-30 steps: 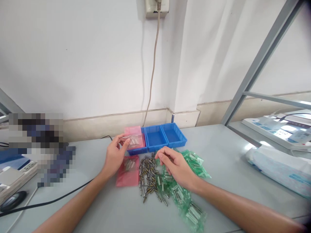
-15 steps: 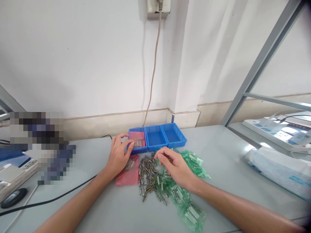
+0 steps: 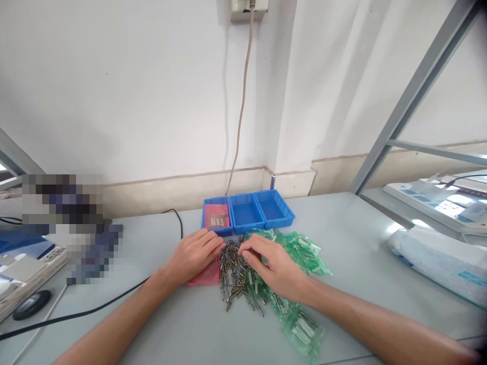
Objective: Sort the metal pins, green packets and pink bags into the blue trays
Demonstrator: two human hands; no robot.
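1. Lying between left hand (image 3: 196,254) and right hand (image 3: 274,263), metal pins (image 3: 234,271) are piled on the table (image 3: 182,324).
2. Fingers (image 3: 210,246) of both are half bent; any hold cannot be told.
3. Pins might be scattered by a bump.

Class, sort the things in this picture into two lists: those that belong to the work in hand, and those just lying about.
Seemingly in use, being at the hands:
loose metal pieces
green bags
red bag, partly under the left hand
blue trays

Probably just lying about:
black mouse
blue-and-white packet, far right
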